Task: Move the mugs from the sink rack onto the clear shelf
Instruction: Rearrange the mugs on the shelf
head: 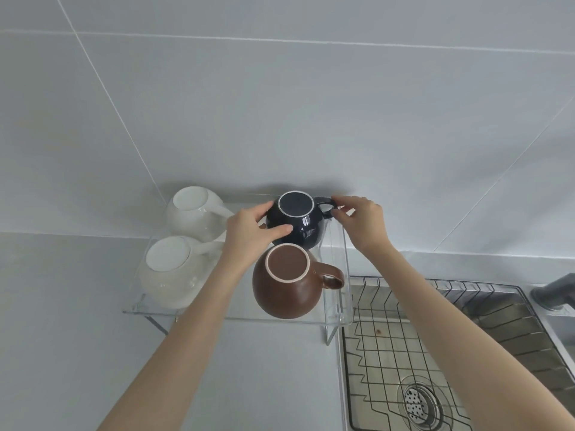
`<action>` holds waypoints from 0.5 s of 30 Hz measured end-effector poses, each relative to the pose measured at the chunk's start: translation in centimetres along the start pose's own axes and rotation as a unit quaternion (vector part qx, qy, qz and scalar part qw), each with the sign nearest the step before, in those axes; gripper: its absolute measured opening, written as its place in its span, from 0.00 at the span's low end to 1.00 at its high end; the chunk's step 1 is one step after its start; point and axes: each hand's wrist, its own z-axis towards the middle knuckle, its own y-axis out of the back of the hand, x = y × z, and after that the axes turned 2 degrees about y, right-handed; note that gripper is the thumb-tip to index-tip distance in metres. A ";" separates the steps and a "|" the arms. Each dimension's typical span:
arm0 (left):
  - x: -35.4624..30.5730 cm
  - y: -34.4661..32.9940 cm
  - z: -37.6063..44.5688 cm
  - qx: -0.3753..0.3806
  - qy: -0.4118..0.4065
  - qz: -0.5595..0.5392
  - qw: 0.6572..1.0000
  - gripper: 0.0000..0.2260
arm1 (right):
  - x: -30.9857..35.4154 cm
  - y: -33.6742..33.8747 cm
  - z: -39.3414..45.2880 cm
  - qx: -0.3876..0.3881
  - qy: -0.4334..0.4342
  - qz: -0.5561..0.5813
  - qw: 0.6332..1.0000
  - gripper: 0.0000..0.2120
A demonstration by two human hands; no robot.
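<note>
Now navy mug [297, 223] sits upside down at back right of clear shelf [217, 317], w/ left hand [253, 227] grip curled on its body, right hand [361, 220] pinching its handle. Brown mug [284, 284] just in front; two white mugs [174, 272] at left. Sink rack [401, 337] sits right of shelf.

This is a home kitchen, seen at the sink. At the lower right of the frame a stainless steel sink [510, 318] is sunk into a pale grey surface [62, 306], with a round perforated drain [418, 401] in its floor and a wire rack [401, 331] laid over the basin. The dark base of a tap [550, 292] shows at the right edge. Large pale wall tiles [280, 104] with thin grout lines fill the upper frame. At centre a clear shelf [236, 315] stands beside the sink, carrying four upturned mugs [283, 290].
</note>
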 end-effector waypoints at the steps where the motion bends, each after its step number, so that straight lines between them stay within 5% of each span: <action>1: 0.1 0.0 0.1 0.000 0.000 -0.007 1.000 0.27 | 0.1 0.1 -0.1 -0.001 0.003 0.001 1.000 0.10; 15: -0.3 2.0 0.9 0.132 -0.032 0.016 0.991 0.22 | 0.6 0.6 -2.6 -0.017 0.012 0.000 1.000 0.09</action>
